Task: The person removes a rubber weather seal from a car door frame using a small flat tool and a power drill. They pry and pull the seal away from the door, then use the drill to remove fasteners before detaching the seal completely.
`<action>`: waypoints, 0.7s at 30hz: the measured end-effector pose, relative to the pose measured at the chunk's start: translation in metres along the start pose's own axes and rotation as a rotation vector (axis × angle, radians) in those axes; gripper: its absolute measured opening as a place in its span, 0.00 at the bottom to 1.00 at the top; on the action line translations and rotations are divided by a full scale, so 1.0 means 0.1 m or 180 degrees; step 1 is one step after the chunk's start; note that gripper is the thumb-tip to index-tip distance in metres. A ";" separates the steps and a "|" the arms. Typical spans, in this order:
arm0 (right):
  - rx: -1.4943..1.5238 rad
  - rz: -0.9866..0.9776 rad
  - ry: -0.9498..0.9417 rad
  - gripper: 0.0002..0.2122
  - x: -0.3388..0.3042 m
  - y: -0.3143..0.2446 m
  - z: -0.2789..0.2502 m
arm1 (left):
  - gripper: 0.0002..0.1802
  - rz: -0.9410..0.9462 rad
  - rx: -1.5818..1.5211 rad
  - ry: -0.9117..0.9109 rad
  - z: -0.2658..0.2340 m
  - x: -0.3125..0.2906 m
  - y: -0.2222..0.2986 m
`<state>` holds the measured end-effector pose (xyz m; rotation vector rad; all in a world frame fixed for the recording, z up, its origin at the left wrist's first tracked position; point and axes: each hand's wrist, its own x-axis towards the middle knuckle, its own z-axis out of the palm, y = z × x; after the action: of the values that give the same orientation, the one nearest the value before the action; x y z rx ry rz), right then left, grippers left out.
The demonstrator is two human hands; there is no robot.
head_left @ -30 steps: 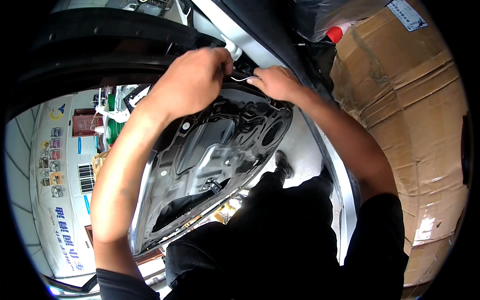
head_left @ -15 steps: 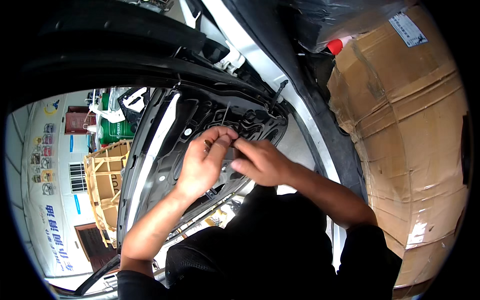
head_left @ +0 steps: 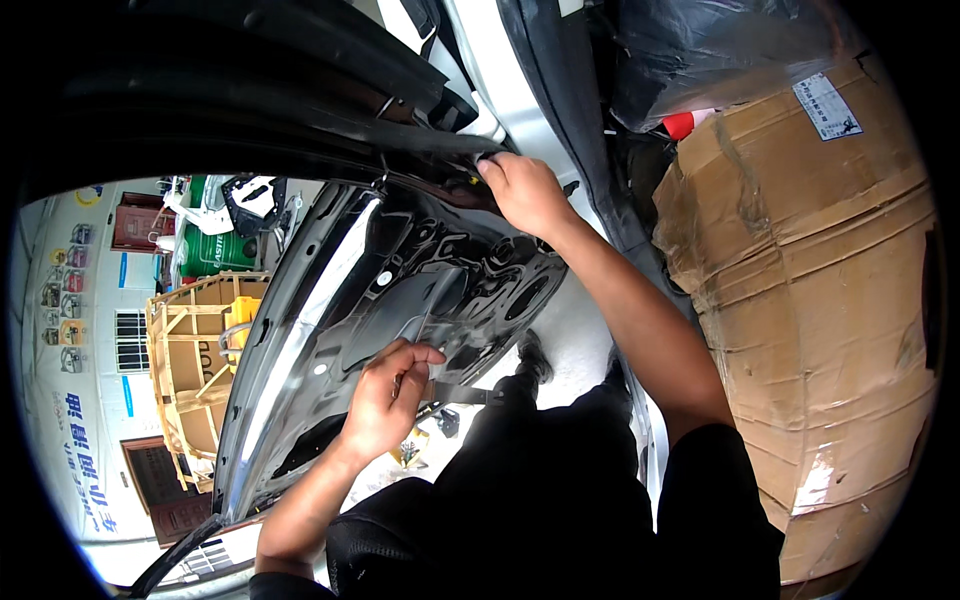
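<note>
My right hand [head_left: 525, 195] reaches up to the far end of a long black strip [head_left: 430, 140] on the car. Its thumb and fingers are pressed together at that strip; a small yellow spot shows beside the fingertips. Lower down, my left hand [head_left: 388, 398] hangs in front of the stripped black car door [head_left: 350, 330], its fingers curled. A thin pale rod [head_left: 424, 318] rises just above the left hand, and a dark flat band [head_left: 468, 394] extends to its right. Whether the left hand holds either cannot be made out.
A large taped cardboard piece [head_left: 820, 290] stands at right, under a dark plastic-wrapped bundle [head_left: 720, 55]. The pale metal sill [head_left: 490, 55] runs beside it. At left are a wooden crate [head_left: 190, 370] and a green drum [head_left: 210, 250]. My feet [head_left: 535, 355] show below.
My hands were together before the door panel and have parted. The right rose to the black strip; the left dropped lower. The view shifted, bringing my feet into sight.
</note>
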<state>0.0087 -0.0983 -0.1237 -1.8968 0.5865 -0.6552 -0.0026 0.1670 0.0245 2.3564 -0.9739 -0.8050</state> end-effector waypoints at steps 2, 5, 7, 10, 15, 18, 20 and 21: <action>0.0139 0.0318 -0.0312 0.17 0.09 -0.01 -0.01 | 0.11 0.0110 0.0073 0.0033 0.01 -0.01 -0.07; 0.0660 0.0789 -0.0636 0.20 0.17 0.01 0.00 | 0.12 0.0165 -0.0006 0.0048 0.02 -0.05 -0.15; 0.0802 0.1017 -0.0801 0.21 0.21 0.04 0.02 | 0.11 0.0076 -0.0053 0.0056 0.02 -0.06 -0.18; 0.0891 0.0996 -0.0781 0.18 0.24 0.07 0.05 | 0.11 0.0018 -0.0012 0.0045 0.05 -0.04 -0.22; 0.0790 0.0674 -0.0359 0.14 0.20 0.06 0.10 | 0.10 0.0015 -0.0046 -0.0007 0.09 0.01 -0.21; 0.0781 0.0682 -0.0179 0.13 0.15 0.04 0.14 | 0.11 0.0037 -0.0120 -0.0016 0.09 0.04 -0.19; 0.0878 0.0586 -0.0032 0.12 0.12 0.03 0.16 | 0.11 0.0099 -0.0103 -0.0009 0.11 0.06 -0.16; 0.0979 0.0516 0.0036 0.12 0.11 0.04 0.17 | 0.11 0.0027 -0.0120 -0.0061 0.12 0.08 -0.14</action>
<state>0.0282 -0.0960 -0.1311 -1.5433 0.6025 -0.6129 0.0008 0.1680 0.0046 2.3151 -0.9675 -0.8370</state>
